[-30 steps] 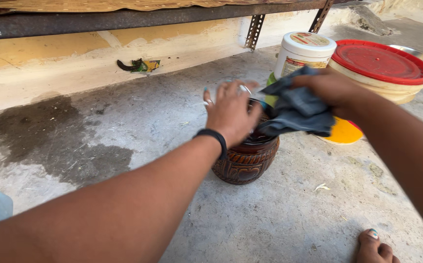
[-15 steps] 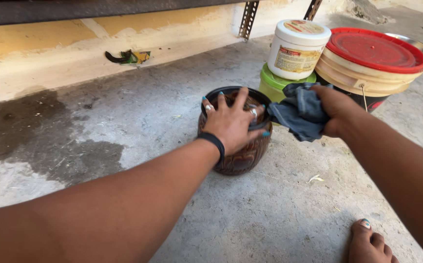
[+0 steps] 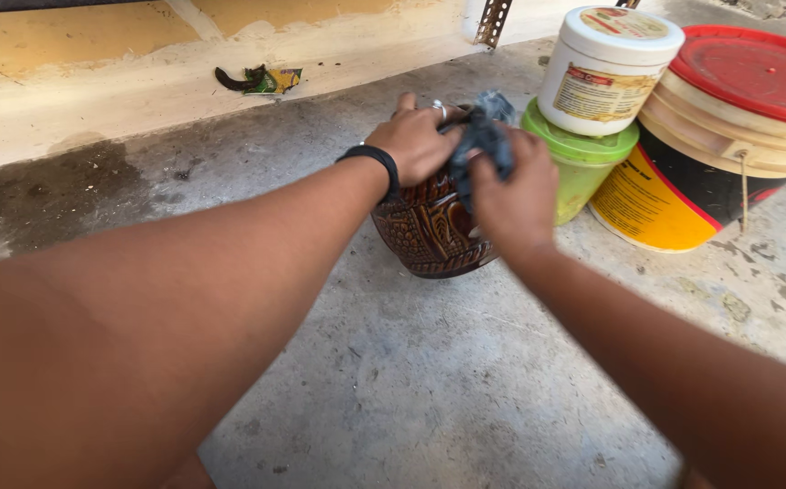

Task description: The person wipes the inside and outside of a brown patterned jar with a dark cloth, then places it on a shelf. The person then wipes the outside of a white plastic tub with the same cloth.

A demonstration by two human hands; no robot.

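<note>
Left hand (image 3: 416,140) steadies brown pot (image 3: 429,231); right hand (image 3: 512,186) presses grey cloth (image 3: 482,136) on it

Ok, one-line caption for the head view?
Left hand steadies a carved brown pot while right hand presses a dark cloth at its rim.

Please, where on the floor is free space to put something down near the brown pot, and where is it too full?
Bare concrete floor lies in front of the brown carved pot, between the forearms, and left of it toward the dark stain. Right of the pot is crowded: green tub, white jar on it, and red-lidded bucket stand close together.
</note>
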